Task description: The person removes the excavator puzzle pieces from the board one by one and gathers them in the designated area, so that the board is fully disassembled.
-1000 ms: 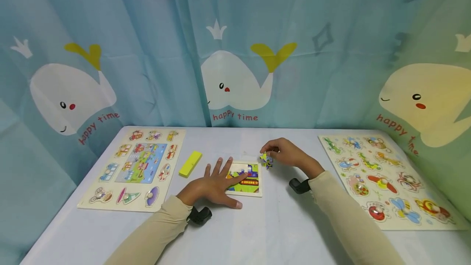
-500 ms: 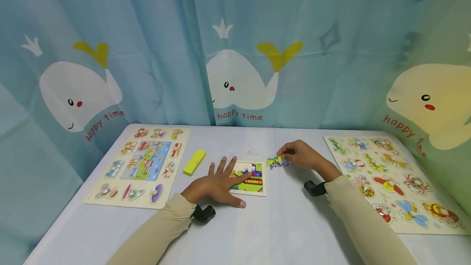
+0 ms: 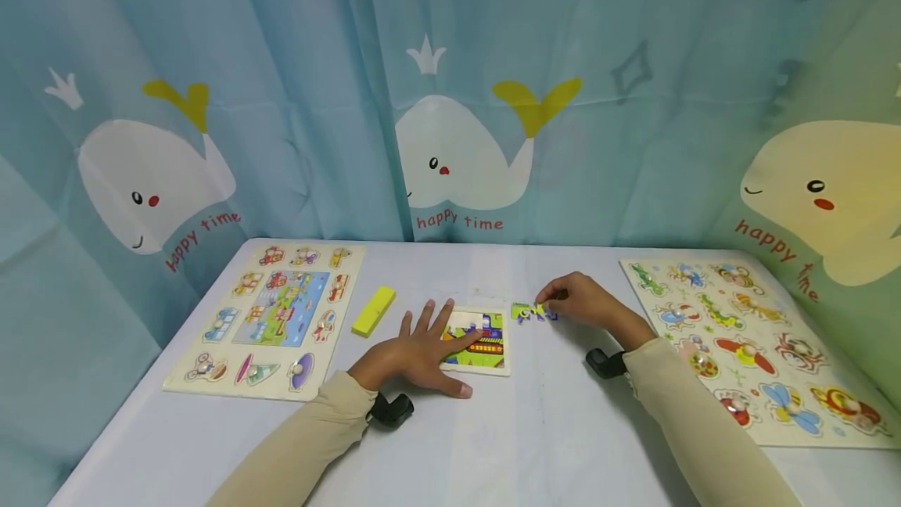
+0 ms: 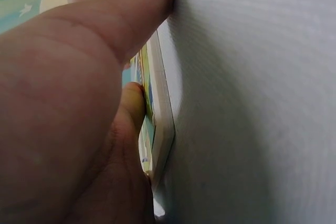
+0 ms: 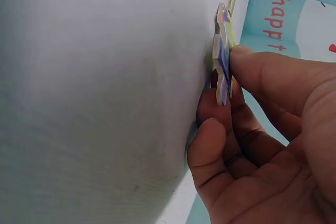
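Observation:
My left hand (image 3: 415, 360) rests with spread fingers on a small jigsaw board (image 3: 479, 372), which has a pale frame and a bulldozer picture. The hand hides part of its left side, and a pale unfilled area shows in its upper part. In the left wrist view, the thumb (image 4: 142, 3) reaches past the board's edge (image 4: 163, 98). Just right of the board, my right hand (image 3: 583, 302) pinches a purple and yellow jigsaw piece (image 5: 223, 66) between thumb and fingers, low over the table. Against or very near it lies a green and purple jigsaw piece (image 3: 521, 311).
A yellow block (image 3: 374, 311) lies left of the jigsaw board. At the far left is a vehicle peg puzzle (image 3: 232, 389); an insect peg puzzle (image 3: 760, 433) occupies the right side. A blue whale-print curtain (image 3: 317, 139) hangs behind the white table (image 3: 535, 429).
My right hand has moved right and slightly down with the pieces, which were bunched at its fingertips and now lie spread side by side. The left hand stays on the board.

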`<state>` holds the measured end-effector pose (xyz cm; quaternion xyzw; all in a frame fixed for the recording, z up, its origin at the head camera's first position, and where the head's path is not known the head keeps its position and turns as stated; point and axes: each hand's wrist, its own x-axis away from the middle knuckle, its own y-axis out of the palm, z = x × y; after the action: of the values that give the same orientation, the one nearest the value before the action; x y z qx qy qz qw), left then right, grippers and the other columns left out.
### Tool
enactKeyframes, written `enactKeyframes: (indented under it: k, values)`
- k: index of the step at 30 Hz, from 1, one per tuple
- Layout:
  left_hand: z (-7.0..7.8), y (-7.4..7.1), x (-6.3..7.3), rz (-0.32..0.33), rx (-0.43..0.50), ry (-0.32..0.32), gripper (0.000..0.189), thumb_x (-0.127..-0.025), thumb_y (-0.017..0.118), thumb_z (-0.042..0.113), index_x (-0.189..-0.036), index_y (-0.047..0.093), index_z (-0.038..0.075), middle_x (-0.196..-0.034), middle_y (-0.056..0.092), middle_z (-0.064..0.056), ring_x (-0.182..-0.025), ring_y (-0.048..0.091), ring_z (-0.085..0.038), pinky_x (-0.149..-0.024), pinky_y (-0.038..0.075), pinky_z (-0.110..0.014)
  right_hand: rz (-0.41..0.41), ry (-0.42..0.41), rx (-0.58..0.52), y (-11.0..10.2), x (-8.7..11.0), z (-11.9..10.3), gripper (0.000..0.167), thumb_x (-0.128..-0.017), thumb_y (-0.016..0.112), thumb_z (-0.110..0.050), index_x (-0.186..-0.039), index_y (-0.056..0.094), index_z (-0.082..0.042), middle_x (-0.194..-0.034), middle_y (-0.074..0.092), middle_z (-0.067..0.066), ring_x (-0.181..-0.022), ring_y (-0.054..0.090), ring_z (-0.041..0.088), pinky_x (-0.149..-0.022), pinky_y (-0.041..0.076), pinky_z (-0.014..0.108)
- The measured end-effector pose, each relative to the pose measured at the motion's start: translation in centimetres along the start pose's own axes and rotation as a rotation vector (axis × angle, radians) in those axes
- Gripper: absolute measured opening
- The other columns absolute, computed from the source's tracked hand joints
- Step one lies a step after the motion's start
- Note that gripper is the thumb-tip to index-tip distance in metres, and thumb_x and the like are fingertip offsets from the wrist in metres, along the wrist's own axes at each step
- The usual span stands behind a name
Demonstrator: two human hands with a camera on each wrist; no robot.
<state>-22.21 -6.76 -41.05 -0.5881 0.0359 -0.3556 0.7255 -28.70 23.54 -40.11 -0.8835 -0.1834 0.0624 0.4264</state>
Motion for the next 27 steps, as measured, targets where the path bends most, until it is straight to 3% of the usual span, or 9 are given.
enactKeyframes:
  k: [6, 13, 18, 23, 27]
  values:
    - [-0.6, 0.9, -0.7, 0.008, -0.01, 0.0, 0.092, -0.078, 0.061, 0.072, -0.153, 0.014, 0.046, -0.159, -0.024, -0.004, -0.142, -0.026, -0.032, -0.108, -0.011, -0.062, -0.028, 0.036, 0.038, 0.2, 0.2, 0.0, 0.012, -0.09, 0.063, 0.002, -0.095, 0.072, -0.002, -0.096, 0.068, 0.006, -0.088, 0.057, 0.021, -0.079, 0.047, 0.038]
    - [0.3, -0.4, 0.5, 0.013, 0.028, 0.018, 0.089, -0.081, 0.067, 0.063, -0.154, 0.023, 0.04, -0.161, -0.015, -0.008, -0.144, -0.018, -0.036, -0.108, -0.006, -0.063, -0.036, 0.023, 0.06, 0.1, -0.1, -0.3, 0.012, -0.089, 0.064, 0.001, -0.097, 0.072, -0.003, -0.096, 0.068, 0.006, -0.088, 0.056, 0.02, -0.08, 0.047, 0.038]
    - [0.8, -0.7, 0.8, 0.004, 0.036, 0.017, 0.088, -0.082, 0.067, 0.059, -0.155, 0.022, 0.039, -0.161, -0.014, -0.013, -0.144, -0.018, -0.038, -0.108, -0.005, -0.064, 0.019, -0.034, 0.051, -0.3, -0.2, -0.1, 0.014, -0.09, 0.065, -0.001, -0.102, 0.071, 0.0, -0.091, 0.066, 0.004, -0.079, 0.054, 0.018, -0.072, 0.046, 0.035]
    - [1.1, -0.9, 0.7, 0.043, 0.02, 0.07, 0.081, -0.086, 0.066, 0.055, -0.154, 0.025, 0.039, -0.161, -0.014, -0.013, -0.144, -0.018, -0.035, -0.107, -0.007, -0.065, 0.091, -0.095, 0.04, -0.6, -0.3, -0.8, 0.017, -0.09, 0.064, -0.003, -0.104, 0.071, 0.002, -0.087, 0.064, 0.005, -0.074, 0.052, 0.018, -0.066, 0.045, 0.033]
    - [1.5, -1.0, 0.2, 0.06, 0.026, 0.126, 0.075, -0.09, 0.062, 0.054, -0.153, 0.025, 0.042, -0.161, -0.014, -0.011, -0.144, -0.019, -0.031, -0.107, -0.008, -0.064, 0.093, -0.117, 0.026, -0.5, -0.3, -1.8, 0.017, -0.09, 0.063, -0.003, -0.105, 0.071, 0.002, -0.089, 0.065, 0.006, -0.076, 0.053, 0.019, -0.068, 0.046, 0.034]
